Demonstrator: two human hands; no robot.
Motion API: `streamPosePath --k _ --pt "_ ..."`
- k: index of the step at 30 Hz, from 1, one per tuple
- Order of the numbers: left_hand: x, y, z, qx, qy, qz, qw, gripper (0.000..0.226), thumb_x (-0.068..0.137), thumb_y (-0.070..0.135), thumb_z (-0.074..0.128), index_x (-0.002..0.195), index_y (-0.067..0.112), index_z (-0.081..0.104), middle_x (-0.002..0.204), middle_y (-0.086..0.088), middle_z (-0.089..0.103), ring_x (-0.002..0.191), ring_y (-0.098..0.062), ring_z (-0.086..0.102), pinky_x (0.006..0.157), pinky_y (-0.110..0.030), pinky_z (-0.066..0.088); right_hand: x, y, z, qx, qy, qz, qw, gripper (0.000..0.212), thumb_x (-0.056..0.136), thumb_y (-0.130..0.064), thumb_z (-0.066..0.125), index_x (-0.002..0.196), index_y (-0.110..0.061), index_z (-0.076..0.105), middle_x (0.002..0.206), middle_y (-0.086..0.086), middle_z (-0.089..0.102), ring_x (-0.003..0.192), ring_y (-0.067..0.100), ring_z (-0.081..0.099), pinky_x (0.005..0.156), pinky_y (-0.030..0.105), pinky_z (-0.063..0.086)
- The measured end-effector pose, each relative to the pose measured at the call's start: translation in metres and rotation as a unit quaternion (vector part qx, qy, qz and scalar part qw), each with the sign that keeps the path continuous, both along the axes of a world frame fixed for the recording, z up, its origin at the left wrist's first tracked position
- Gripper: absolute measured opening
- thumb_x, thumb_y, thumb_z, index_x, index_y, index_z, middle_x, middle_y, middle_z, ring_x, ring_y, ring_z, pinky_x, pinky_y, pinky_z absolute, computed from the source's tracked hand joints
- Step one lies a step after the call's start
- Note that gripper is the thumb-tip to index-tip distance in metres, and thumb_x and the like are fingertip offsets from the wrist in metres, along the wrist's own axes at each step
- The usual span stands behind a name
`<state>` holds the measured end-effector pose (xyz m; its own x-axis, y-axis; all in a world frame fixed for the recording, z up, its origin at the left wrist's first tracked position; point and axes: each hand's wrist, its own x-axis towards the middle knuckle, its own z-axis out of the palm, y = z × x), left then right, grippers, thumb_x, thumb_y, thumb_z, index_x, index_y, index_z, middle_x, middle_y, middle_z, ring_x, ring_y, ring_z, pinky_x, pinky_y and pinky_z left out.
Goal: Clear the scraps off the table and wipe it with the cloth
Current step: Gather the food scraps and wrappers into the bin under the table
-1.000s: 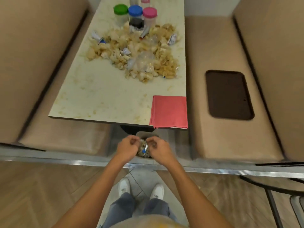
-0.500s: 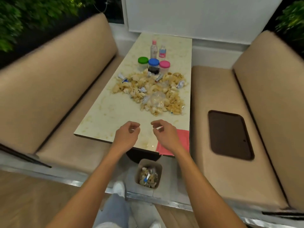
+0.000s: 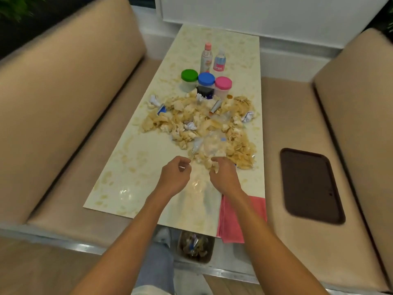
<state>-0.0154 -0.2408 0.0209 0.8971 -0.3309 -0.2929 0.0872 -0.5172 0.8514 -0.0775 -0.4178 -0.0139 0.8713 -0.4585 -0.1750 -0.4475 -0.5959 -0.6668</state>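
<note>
Head view, nearest first: a small waste bin [image 3: 196, 246], already holding scraps, stands on the floor under the near end of the counter [image 3: 131, 167]. The folded pink cloth [image 3: 236, 220] lies on the near right corner, overhanging the edge, with the right forearm across it.

Both hands hover over bare, smeared counter. The left hand [image 3: 175, 177] has loosely curled fingers and seems to hold nothing. The right hand [image 3: 223, 175] is curled too, its fingertips [image 3: 213, 167] at the nearest chips; whether they pinch anything I cannot tell.

The scrap pile [image 3: 202, 124] lies straight ahead, just beyond the fingertips. It runs from near right to far left, and its near lobe sits on the right, so the right hand is closer. It is a loose heap of pale crisps mixed with crumpled wrappers, clear plastic and a small tube. It looks light and likely to scatter if dragged.

Beyond it stand three jars, green-lidded [image 3: 189, 79], blue-lidded [image 3: 206, 78] and pink-lidded [image 3: 223, 84], and behind them two small bottles [image 3: 206, 57].
</note>
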Motion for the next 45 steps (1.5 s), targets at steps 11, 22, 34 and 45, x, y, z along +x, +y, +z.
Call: streamPosePath --k 11,22,34,45 --pt "0.084 -0.012 -0.028 0.046 0.134 -0.073 0.987 0.013 0.103 0.024 0.060 0.115 0.027 0.067 0.104 0.013 0.066 0.090 0.004 0.060 0.063 -0.003 0.041 0.044 0.030 -0.026 0.039 0.068 -0.142 0.987 0.030 0.088 -0.005 0.071 0.117 -0.010 0.072 0.112 0.008 0.063 0.105 0.029 0.063 0.092 0.033 0.050" --pt "0.083 -0.016 -0.024 -0.054 0.361 -0.037 0.930 0.036 0.112 0.030 0.043 0.111 0.009 0.072 0.104 -0.014 0.078 0.090 -0.023 0.077 0.071 -0.033 0.062 0.045 0.086 0.023 0.209 -0.006 -0.215 0.954 0.038 0.094 0.000 0.065 0.122 -0.026 0.071 0.113 -0.007 0.070 0.098 0.001 0.067 0.088 0.023 0.058" --pt "0.107 0.003 -0.027 -0.062 0.347 0.139 0.925 0.027 0.102 0.001 0.040 0.107 0.002 0.066 0.086 -0.019 0.069 0.066 -0.030 0.063 0.062 -0.038 0.055 0.072 0.049 -0.007 0.082 0.035 -0.220 0.971 0.035 0.095 -0.016 0.070 0.129 -0.009 0.065 0.124 0.008 0.057 0.106 0.022 0.062 0.091 0.028 0.053" --pt "0.111 0.005 -0.024 -0.047 0.340 0.140 0.929 0.030 0.095 -0.002 0.044 0.110 0.003 0.069 0.088 -0.014 0.070 0.069 -0.028 0.067 0.064 -0.037 0.056 0.072 0.065 -0.015 0.075 0.042 -0.184 0.979 0.024 0.090 -0.012 0.071 0.114 -0.009 0.073 0.107 0.007 0.063 0.093 0.019 0.060 0.077 0.022 0.039"
